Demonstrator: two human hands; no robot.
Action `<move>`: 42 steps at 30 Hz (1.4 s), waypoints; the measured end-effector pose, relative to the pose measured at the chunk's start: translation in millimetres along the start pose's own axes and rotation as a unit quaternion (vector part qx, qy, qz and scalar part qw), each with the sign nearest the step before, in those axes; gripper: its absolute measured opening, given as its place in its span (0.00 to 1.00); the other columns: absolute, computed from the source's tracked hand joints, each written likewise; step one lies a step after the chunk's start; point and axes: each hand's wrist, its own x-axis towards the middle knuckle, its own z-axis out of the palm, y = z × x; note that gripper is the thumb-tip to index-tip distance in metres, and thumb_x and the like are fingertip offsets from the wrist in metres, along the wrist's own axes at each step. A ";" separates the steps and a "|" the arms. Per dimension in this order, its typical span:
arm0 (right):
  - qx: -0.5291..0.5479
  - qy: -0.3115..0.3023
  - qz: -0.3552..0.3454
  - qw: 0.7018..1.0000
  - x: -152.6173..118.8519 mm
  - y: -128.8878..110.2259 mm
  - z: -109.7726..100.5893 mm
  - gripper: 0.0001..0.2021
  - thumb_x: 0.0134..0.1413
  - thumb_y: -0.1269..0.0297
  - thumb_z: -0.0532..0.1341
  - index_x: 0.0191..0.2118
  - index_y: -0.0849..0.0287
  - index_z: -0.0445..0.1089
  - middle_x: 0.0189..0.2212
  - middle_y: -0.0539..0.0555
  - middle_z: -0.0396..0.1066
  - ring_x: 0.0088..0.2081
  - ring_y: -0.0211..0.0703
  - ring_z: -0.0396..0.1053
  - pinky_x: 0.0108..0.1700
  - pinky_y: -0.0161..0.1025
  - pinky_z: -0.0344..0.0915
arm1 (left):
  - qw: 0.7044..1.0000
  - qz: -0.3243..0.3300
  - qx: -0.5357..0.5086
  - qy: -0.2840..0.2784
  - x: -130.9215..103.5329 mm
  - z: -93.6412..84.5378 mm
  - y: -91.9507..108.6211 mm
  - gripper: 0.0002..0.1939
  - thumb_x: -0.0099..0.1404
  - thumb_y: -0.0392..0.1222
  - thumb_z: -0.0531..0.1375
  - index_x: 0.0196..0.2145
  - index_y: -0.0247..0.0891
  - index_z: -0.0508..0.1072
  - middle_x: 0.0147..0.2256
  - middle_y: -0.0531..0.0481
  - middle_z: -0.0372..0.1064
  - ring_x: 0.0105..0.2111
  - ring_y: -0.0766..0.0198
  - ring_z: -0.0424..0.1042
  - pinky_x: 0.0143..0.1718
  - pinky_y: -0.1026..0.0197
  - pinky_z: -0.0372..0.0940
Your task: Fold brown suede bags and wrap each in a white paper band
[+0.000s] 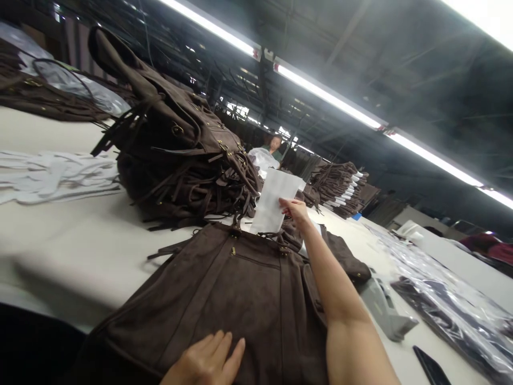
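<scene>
A dark brown suede-like bag (248, 289) lies on the table in front of me, its zip pocket and strap end facing away. My left hand (208, 358) rests on the bag's near part, fingers stretched out, holding nothing. Beyond the bag's far edge, my right hand (294, 209) pinches a white sheet of paper (269, 206) by its right side. The sheet stands up above the bag's top. Right behind it rises a heap of similar brown bags (192, 144) with tassels and brass fittings.
White strips (60, 176) lie on the left of the pale table (80, 240). A grey tape dispenser (388, 310), a black phone (430, 366) and plastic-wrapped goods (452, 315) are on the right. Stacked brown bags (340, 187) and a person (274, 145) are farther back.
</scene>
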 end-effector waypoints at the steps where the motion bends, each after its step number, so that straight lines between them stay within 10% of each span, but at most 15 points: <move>1: -0.019 -0.031 -0.007 0.999 -15.7 -6.4 -5.6 0.12 0.40 0.61 0.73 0.26 0.66 0.74 0.21 0.52 0.73 0.18 0.32 0.64 0.21 0.30 0.55 | 1.000 0.000 -0.005 -0.003 2.3 -1.7 -0.2 0.18 0.64 0.29 0.52 0.49 0.38 0.72 0.40 0.46 0.76 0.39 0.59 0.75 0.41 0.60 0.71; 5: -0.157 -0.100 -0.052 0.981 -99.9 -15.2 -28.6 0.09 0.37 0.66 0.74 0.24 0.64 0.76 0.19 0.52 0.72 0.23 0.39 0.66 0.26 0.34 0.59 | 0.988 -0.010 -0.061 -0.140 22.1 -20.9 -2.1 0.22 0.61 0.25 0.56 0.52 0.35 0.70 0.41 0.42 0.75 0.39 0.56 0.76 0.41 0.57 0.73; 10: -0.455 -0.207 -0.276 0.821 -205.4 6.0 -35.6 0.09 0.48 0.74 0.65 0.36 0.56 0.77 0.37 0.54 0.77 0.42 0.49 0.66 0.43 0.41 0.65 | 0.961 -0.017 -0.089 -0.261 45.2 -45.5 -4.3 0.22 0.62 0.24 0.56 0.54 0.32 0.70 0.41 0.41 0.74 0.40 0.55 0.76 0.42 0.54 0.73; 12: -0.476 -0.228 -0.289 0.799 -226.1 19.0 -29.0 0.14 0.47 0.78 0.63 0.40 0.57 0.76 0.39 0.55 0.75 0.43 0.49 0.64 0.44 0.41 0.65 | 0.962 -0.006 -0.071 -0.263 46.5 -46.6 -3.3 0.22 0.62 0.24 0.57 0.54 0.32 0.70 0.40 0.40 0.74 0.39 0.55 0.76 0.41 0.54 0.74; 23: -0.442 -0.262 -0.288 0.808 -222.5 78.0 -0.7 0.22 0.62 0.72 0.56 0.61 0.57 0.65 0.40 0.57 0.63 0.43 0.46 0.62 0.49 0.40 0.65 | 0.990 0.057 -0.026 -0.124 23.1 -42.0 -1.9 0.19 0.67 0.26 0.51 0.54 0.27 0.69 0.46 0.34 0.73 0.45 0.53 0.75 0.46 0.53 0.71; 34: -0.482 -0.290 -0.282 0.778 -260.4 63.4 -22.2 0.19 0.63 0.70 0.55 0.56 0.48 0.71 0.48 0.58 0.60 0.46 0.48 0.59 0.52 0.43 0.62 | 0.931 0.097 -0.227 -0.270 22.4 -75.2 -41.0 0.30 0.64 0.34 0.62 0.62 0.39 0.62 0.60 0.41 0.63 0.59 0.53 0.63 0.59 0.51 0.63; 42: -0.460 -0.274 -0.233 0.812 -264.9 67.1 -19.7 0.15 0.62 0.69 0.58 0.50 0.48 0.76 0.52 0.59 0.62 0.50 0.50 0.62 0.51 0.44 0.65 | 0.926 0.026 -0.274 -0.260 100.6 -48.3 -64.0 0.19 0.75 0.38 0.46 0.59 0.36 0.66 0.62 0.41 0.58 0.64 0.59 0.56 0.63 0.54 0.56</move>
